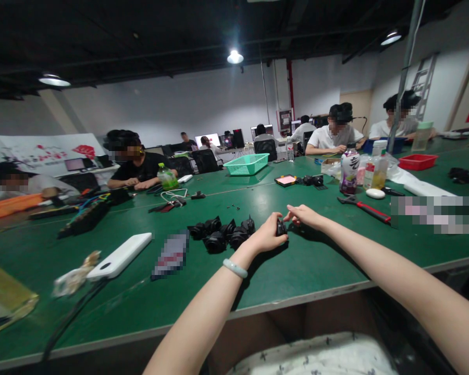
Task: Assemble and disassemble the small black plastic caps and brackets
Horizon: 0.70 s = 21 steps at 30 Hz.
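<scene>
My left hand [269, 233] is closed around a small black plastic part [281, 227], just above the green table [320, 260]. Close on its right is my right hand [304, 216], its fingers drawn together near that part. Whatever may be between those fingertips is too small to make out. Several similar black parts with round, lens-like fronts [216, 240] lie in a cluster to the left of my left hand. A pale bracelet [235, 268] circles my left wrist.
To the left lie a white power bank [121, 255] with a cable and a dark blurred item [171, 254]. Red-handled pliers [369, 211], bottles [349, 172] and a red tray [418, 162] are on the right. A green basket [247, 164] stands farther back. Other people sit around the table.
</scene>
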Each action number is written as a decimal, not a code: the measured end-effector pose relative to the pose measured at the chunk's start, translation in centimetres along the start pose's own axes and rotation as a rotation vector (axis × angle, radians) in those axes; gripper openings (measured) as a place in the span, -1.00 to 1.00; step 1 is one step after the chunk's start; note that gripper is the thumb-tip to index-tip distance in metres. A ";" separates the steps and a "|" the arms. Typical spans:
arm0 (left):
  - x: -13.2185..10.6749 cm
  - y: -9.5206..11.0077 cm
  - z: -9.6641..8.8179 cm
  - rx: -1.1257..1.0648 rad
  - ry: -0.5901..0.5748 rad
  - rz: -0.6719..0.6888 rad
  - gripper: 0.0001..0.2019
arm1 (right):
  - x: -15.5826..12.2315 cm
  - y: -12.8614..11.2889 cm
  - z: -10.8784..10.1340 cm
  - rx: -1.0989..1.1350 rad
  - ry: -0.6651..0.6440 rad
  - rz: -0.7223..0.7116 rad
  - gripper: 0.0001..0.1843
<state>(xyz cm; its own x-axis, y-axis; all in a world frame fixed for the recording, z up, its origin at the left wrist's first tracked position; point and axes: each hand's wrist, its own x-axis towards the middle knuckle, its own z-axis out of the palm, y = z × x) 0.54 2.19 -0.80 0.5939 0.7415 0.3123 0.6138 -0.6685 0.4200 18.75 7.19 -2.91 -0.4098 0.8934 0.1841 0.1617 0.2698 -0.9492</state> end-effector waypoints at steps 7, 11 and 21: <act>0.0 0.4 -0.2 -0.030 0.005 0.000 -0.50 | -0.1 -0.3 -0.4 -0.045 -0.003 -0.085 -0.38; 0.0 0.5 -0.2 -0.037 0.002 -0.018 -0.50 | -0.3 -0.6 -0.3 -0.101 -0.013 -0.118 -0.39; 0.0 0.5 -0.2 -0.020 0.008 -0.008 -0.51 | 0.0 -0.2 -0.3 -0.248 0.007 -0.216 -0.38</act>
<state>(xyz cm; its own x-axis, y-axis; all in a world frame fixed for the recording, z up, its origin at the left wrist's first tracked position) 0.76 1.89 -0.47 0.5848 0.7473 0.3156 0.6080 -0.6613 0.4393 19.02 7.21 -2.61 -0.4529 0.8080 0.3770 0.2860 0.5321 -0.7969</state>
